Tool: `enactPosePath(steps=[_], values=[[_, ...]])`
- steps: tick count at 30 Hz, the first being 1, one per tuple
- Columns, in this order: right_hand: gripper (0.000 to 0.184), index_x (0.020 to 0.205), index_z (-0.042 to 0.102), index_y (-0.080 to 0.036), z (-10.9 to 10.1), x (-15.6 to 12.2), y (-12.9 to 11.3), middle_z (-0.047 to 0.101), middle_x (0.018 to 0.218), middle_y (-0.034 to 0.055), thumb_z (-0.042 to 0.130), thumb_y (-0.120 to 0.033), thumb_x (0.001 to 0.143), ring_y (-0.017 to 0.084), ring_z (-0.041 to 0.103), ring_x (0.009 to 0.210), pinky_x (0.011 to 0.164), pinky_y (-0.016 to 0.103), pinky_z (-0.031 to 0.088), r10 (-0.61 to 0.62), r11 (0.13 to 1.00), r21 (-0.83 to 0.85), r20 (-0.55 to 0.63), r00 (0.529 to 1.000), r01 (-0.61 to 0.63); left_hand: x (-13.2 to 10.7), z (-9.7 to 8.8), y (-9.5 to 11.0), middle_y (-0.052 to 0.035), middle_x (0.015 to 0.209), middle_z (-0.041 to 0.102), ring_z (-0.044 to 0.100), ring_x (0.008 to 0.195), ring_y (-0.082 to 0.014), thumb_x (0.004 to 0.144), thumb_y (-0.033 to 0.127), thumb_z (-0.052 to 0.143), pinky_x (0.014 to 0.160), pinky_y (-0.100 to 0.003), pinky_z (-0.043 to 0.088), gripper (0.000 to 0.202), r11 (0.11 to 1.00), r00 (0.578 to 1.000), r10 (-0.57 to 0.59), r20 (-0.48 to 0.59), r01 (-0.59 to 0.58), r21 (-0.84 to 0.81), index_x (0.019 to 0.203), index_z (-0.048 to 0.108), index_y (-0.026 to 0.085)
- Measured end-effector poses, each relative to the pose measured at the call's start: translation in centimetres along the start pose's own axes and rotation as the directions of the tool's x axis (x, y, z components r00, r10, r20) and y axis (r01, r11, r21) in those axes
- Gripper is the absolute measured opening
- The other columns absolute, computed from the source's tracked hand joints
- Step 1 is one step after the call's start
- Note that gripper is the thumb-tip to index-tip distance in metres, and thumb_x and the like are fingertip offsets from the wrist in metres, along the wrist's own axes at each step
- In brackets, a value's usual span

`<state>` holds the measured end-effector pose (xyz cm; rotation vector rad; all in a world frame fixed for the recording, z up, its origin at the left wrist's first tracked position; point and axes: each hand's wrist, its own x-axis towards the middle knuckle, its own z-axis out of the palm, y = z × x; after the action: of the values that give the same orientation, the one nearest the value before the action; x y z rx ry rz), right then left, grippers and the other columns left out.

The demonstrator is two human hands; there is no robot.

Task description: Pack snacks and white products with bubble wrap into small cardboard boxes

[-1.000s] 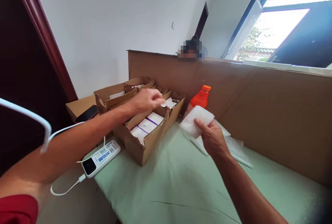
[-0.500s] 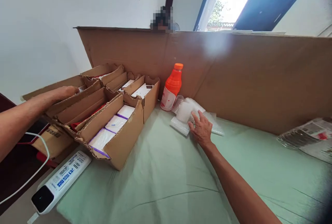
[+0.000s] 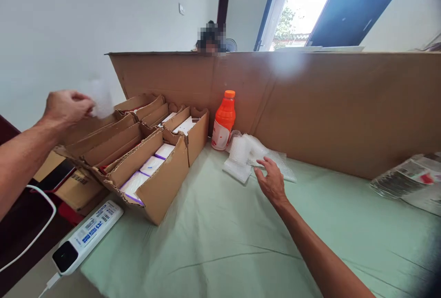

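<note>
My left hand [image 3: 66, 106] is raised above the far cardboard trays, fingers pinched on a small white packet [image 3: 102, 98] that is blurred by motion. My right hand [image 3: 273, 180] hovers with fingers spread just in front of a pile of bubble-wrap pieces [image 3: 246, 154] on the green cloth; it holds nothing. Several open cardboard trays [image 3: 156, 183] stand side by side at the left, with white purple-edged packets [image 3: 150, 165] lying in the nearest one. An orange bottle [image 3: 223, 120] stands upright between the trays and the bubble wrap.
A tall cardboard wall [image 3: 330, 105] runs along the back of the green-covered table [image 3: 223, 243]. A white power bank [image 3: 86, 236] with a cable lies at the table's left edge. A dark phone [image 3: 57, 174] rests on a box. Plastic-wrapped printed packs [image 3: 409, 179] lie at the far right. A person is behind the wall.
My left hand has lifted out of the far trays with a white packet. My right hand has let go of the bubble wrap and opened just above it.
</note>
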<state>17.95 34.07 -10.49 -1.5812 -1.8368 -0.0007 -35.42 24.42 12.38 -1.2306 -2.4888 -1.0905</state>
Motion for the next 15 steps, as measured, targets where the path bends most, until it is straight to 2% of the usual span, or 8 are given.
enactPosePath(steps=[2,4,6,9,11,12,13,15], values=[[0.038,0.121,0.065,-0.022,-2.3,0.1,-3.5,0.057,0.143,0.0136,0.054,-0.041,0.091,0.03,0.054,0.13,0.094,0.046,0.051,-0.093,0.971,0.22,-0.006,0.996,0.092,-2.8,-0.7,4.0,0.0035,0.068,0.064,0.059,0.061,-0.0103,0.073,0.028,0.058,0.064,-0.021,0.049,0.019,0.985,0.995,0.104,0.014,-0.101,-0.14,0.088,0.064,0.018],[0.046,0.129,0.06,-0.027,-4.7,-0.1,-8.1,0.057,0.144,0.0109,0.061,-0.049,0.089,0.029,0.055,0.128,0.093,0.045,0.052,-0.187,0.842,0.515,-0.003,0.982,0.162,-7.0,-0.4,8.3,0.0023,0.068,0.063,0.055,0.061,-0.0097,0.073,0.027,0.061,0.061,-0.02,0.046,0.016,0.879,0.929,0.361,0.087,-0.308,-0.364,0.084,0.067,0.016],[0.06,0.138,0.052,-0.03,-6.5,-0.7,-12.5,0.059,0.14,0.0092,0.068,-0.055,0.085,0.028,0.057,0.126,0.094,0.044,0.052,-0.272,0.663,0.733,0.048,0.961,0.151,-12.0,0.7,12.1,0.0011,0.072,0.064,0.055,0.063,-0.0105,0.073,0.026,0.061,0.058,-0.021,0.043,0.014,0.743,0.787,0.583,0.204,-0.415,-0.524,0.082,0.067,0.016],[0.06,0.131,0.055,-0.027,-7.9,-2.0,-16.0,0.069,0.12,0.0073,0.071,-0.059,0.083,0.024,0.066,0.105,0.086,0.039,0.054,-0.341,0.477,0.877,0.123,0.932,0.059,-17.7,2.7,15.6,0.0005,0.072,0.064,0.056,0.064,-0.0112,0.074,0.023,0.059,0.056,-0.022,0.042,0.013,0.618,0.497,0.757,0.424,-0.336,-0.711,0.081,0.068,0.017],[0.048,0.117,0.061,-0.023,-8.1,-2.0,-15.4,0.072,0.102,0.0053,0.069,-0.058,0.085,0.021,0.067,0.087,0.075,0.035,0.055,-0.277,0.506,0.862,0.124,0.953,0.035,-18.8,3.5,16.2,-0.0012,0.08,0.068,0.058,0.068,-0.0117,0.074,0.023,0.059,0.059,-0.023,0.045,0.021,0.593,0.309,0.797,0.519,-0.242,-0.768,0.091,0.07,0.017],[0.044,0.112,0.063,-0.022,-8.3,-1.6,-14.3,0.072,0.098,0.0049,0.067,-0.057,0.086,0.021,0.066,0.082,0.072,0.034,0.054,-0.22,0.567,0.823,0.099,0.971,0.045,-18.4,3.7,16.0,-0.0023,0.086,0.07,0.061,0.071,-0.0126,0.075,0.025,0.06,0.062,-0.024,0.047,0.027,0.595,0.275,0.798,0.537,-0.218,-0.773,0.098,0.07,0.017],[0.043,0.111,0.063,-0.021,-8.4,-0.9,-12.8,0.072,0.097,0.0053,0.066,-0.056,0.087,0.021,0.065,0.081,0.072,0.035,0.054,-0.157,0.651,0.756,0.047,0.986,0.068,-17.4,3.8,15.6,-0.0034,0.09,0.071,0.063,0.075,-0.0138,0.075,0.027,0.061,0.065,-0.025,0.05,0.032,0.604,0.3,0.789,0.536,-0.217,-0.767,0.104,0.07,0.017],[0.044,0.117,0.063,-0.02,-8.6,1.5,-9.0,0.072,0.104,0.0087,0.062,-0.053,0.088,0.024,0.066,0.087,0.079,0.04,0.053,-0.052,0.844,0.525,-0.118,0.992,0.106,-13.9,3.7,14.2,-0.0049,0.097,0.073,0.066,0.085,-0.0172,0.074,0.032,0.063,0.076,-0.029,0.053,0.038,0.647,0.497,0.73,0.469,-0.281,-0.709,0.109,0.07,0.017]])
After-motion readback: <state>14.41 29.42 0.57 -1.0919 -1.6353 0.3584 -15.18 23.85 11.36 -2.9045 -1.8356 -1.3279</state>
